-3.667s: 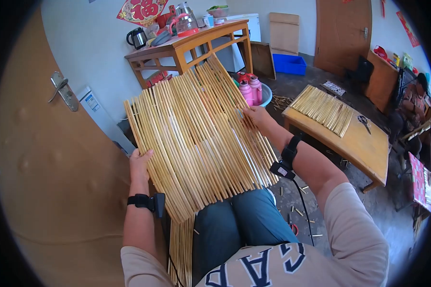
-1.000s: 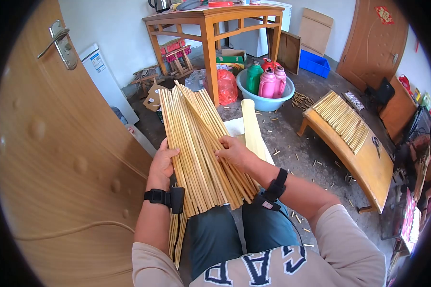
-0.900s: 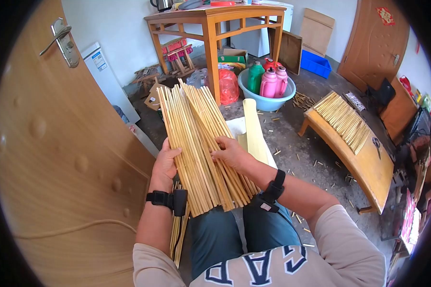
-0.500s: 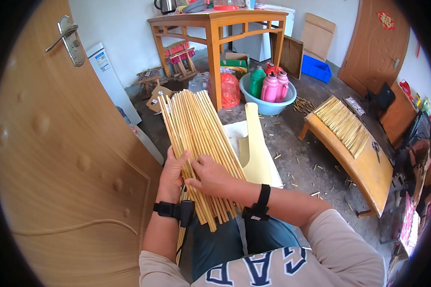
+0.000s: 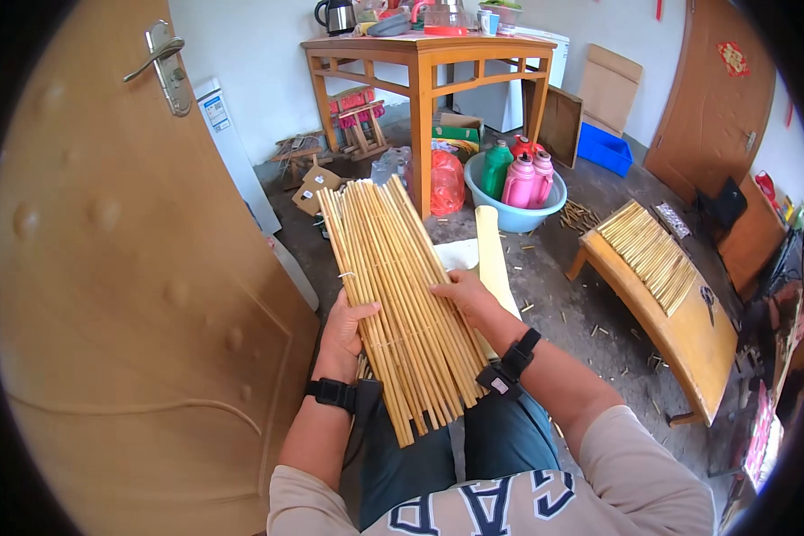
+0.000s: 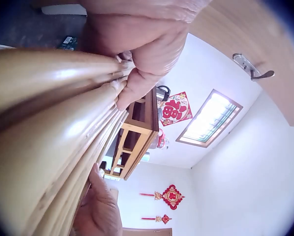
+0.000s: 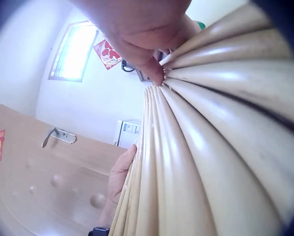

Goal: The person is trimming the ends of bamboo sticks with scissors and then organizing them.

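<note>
A mat of straw-coloured reed sticks (image 5: 402, 313), joined by thin cross strings, is held tilted above the lap in the head view. It looks doubled over into a narrow stack. My left hand (image 5: 341, 335) grips its left edge, thumb across the top sticks. At the opposite edge my right hand (image 5: 473, 302) holds the sticks, thumb on the upper face and the other fingers hidden beneath. The left wrist view shows the left thumb (image 6: 132, 88) pressed on the fanned sticks. From the right wrist, the right thumb (image 7: 154, 71) bears on the sticks near their fold.
A low wooden table (image 5: 679, 348) at right carries another stick mat (image 5: 649, 255) and scissors (image 5: 708, 302). Thermoses stand in a blue basin (image 5: 509, 213). A pale roll (image 5: 489, 255) leans beyond the knees. A door (image 5: 134, 295) fills the left side; stick offcuts litter the floor.
The mat, spread wide at first, is now folded narrow. The right hand crossed to the left hand, then drew back to the mat's right edge. The head view has tilted up slightly.
</note>
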Tool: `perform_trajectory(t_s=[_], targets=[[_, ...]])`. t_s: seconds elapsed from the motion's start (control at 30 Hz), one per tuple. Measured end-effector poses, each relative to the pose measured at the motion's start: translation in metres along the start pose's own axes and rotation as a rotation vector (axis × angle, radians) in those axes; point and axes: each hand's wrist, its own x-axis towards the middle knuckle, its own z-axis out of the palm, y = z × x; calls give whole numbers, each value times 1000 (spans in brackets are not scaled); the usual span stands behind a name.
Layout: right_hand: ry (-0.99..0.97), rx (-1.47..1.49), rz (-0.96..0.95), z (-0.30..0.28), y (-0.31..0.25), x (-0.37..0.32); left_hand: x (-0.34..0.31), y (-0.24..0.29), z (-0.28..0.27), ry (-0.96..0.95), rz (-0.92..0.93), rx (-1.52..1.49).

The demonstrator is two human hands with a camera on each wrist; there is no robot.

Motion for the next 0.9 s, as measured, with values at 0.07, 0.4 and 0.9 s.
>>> perform_trajectory(t_s=[0.07,0.4,0.9], targets=[[49,-39,-64,0,-3,-6,-3,1,2,-22,11,-19],[-20,178,-437,7,-75,-87,-49,47,81,-180,288,39],[16,-120,-695,14,-74,-184,-144,42,131,-75,422,414]])
